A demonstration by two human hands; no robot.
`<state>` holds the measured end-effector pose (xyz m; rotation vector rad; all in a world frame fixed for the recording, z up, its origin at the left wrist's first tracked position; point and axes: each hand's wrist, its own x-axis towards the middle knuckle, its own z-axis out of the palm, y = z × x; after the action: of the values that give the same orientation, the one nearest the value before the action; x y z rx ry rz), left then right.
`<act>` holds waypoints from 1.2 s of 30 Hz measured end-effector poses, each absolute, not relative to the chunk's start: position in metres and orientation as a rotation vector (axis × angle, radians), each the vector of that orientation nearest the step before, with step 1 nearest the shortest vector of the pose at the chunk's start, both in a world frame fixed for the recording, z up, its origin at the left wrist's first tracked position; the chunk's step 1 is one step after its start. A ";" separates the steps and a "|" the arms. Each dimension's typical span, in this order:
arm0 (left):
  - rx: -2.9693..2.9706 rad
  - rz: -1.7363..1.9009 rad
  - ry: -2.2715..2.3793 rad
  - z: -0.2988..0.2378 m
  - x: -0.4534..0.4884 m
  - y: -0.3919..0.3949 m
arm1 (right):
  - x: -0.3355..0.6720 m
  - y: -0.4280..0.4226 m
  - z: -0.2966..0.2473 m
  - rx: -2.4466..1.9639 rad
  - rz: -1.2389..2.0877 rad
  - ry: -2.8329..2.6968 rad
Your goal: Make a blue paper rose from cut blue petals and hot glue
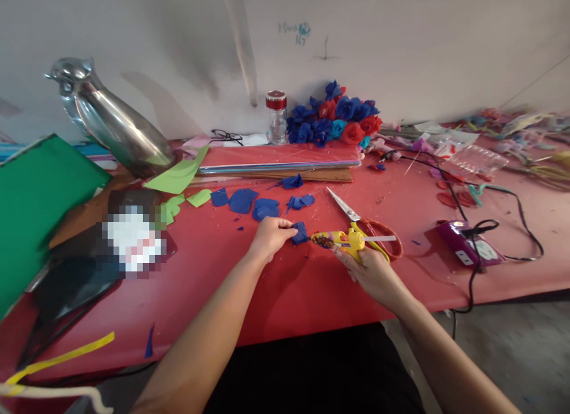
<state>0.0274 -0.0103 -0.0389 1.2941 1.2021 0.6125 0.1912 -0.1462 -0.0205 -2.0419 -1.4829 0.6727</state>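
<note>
At the centre of the frame, the left hand (271, 236) pinches a blue piece (300, 233) by its left side, the fingers closed on it, probably to steady it while leaving its right edge free. Just right of it, the right hand (371, 271) has its fingers wrapped around the grip of a yellow glue gun (355, 240), whose nozzle points left at that edge, likely so glue can land there. Scissors (350, 209) lie open on the counter (200, 271) just behind the gun, seemingly within easy reach. Loose petals (243, 201) are spread above the left hand, flat and mostly apart, which should make each easy to pick up. Finished-looking flowers (323, 129) are heaped at upper centre against the wall, presumably out of the working area.
</note>
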 end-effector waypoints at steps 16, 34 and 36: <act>1.330 0.624 1.219 -0.037 0.028 -0.010 | 0.190 -0.147 -0.020 -2.047 0.630 -1.498; 1.016 0.884 1.170 -0.021 0.018 0.002 | 0.313 -0.054 -0.010 -2.181 0.545 -1.055; 0.946 0.967 1.153 -0.018 0.015 0.005 | 0.319 -0.054 -0.013 -2.412 0.418 -1.109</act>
<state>0.0150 0.0054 -0.0184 0.9458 1.1531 0.9674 0.3194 -0.0537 -0.0135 -2.4124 -1.1094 0.4180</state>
